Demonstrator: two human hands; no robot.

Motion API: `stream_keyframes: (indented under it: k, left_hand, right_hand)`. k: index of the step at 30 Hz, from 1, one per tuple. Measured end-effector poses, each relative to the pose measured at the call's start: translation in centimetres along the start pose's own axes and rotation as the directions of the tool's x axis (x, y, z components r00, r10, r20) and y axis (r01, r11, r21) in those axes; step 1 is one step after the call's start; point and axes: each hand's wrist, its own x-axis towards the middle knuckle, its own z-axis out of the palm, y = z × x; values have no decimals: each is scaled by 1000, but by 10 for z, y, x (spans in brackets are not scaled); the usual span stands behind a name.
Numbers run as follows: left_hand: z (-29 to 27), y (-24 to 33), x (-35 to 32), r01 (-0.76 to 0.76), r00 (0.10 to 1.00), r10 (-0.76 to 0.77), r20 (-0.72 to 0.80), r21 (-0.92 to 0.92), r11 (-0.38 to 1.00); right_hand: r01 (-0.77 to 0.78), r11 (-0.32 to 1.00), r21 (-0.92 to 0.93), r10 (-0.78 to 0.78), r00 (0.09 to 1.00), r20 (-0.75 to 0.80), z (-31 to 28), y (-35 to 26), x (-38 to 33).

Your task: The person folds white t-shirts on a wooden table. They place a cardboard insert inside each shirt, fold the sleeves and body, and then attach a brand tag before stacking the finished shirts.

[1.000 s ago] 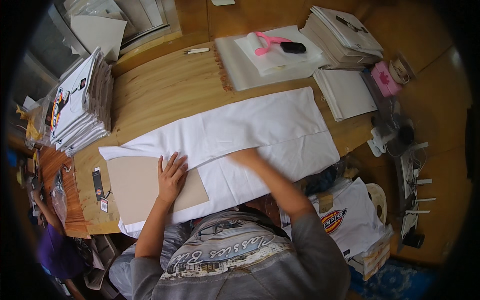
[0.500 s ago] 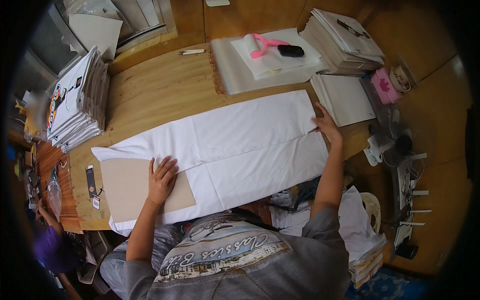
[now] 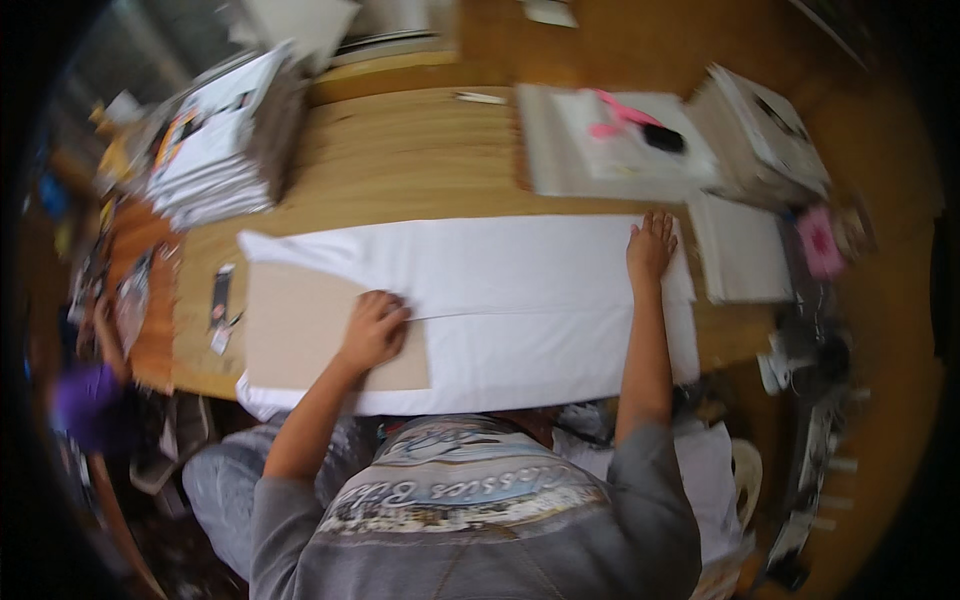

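A folded white garment (image 3: 520, 265), which looks like a T-shirt, lies lengthwise across the wooden table in front of me. A flat beige cardboard sheet (image 3: 300, 325) rests on its left part, one long edge of cloth folded over beside it. My left hand (image 3: 376, 328) presses down where cardboard and cloth meet, its fingers slightly bent and blurred. At the far right of the garment, my right hand (image 3: 652, 245) lies flat with fingers stretched out on the cloth. A dark hang tag (image 3: 221, 297) and a small white label (image 3: 221, 338) lie left of the cardboard.
Stacked folded white garments (image 3: 225, 140) stand at the back left; another stack (image 3: 765, 135) is at the back right. A pink-handled roller (image 3: 625, 110) and black brush-like object (image 3: 662, 138) rest on clear sheets. Pale sheets (image 3: 740, 248) lie rightward. A person in purple (image 3: 90, 405) is far left.
My right hand has gone from the garment's right edge to lying flat on its top. My left hand's fingers are more bent. The view has shifted, and the garment lies straighter across it.
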Motion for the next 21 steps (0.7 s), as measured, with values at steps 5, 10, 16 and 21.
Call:
stream_keyframes:
  k: [5, 10, 16, 21]
  left_hand:
    - [-2, -12, -2, 21, 1000, -19, 11, -166, 986]
    - [-53, -100, -17, 255, 958, -272, 93, 160, 954]
    - [-137, -212, -41, 13, 933, -260, 250, 698, 716]
    - [-147, -231, -51, 24, 853, -317, 414, 576, 817]
  right_hand:
    - [450, 376, 810, -759, 651, -9, -44, -202, -128]
    - [631, 537, 560, -829, 518, 211, -76, -239, -176]
    - [626, 579, 522, -813, 493, 310, -82, -243, -176]
    - [629, 610, 482, -791, 517, 328, -84, -245, -176]
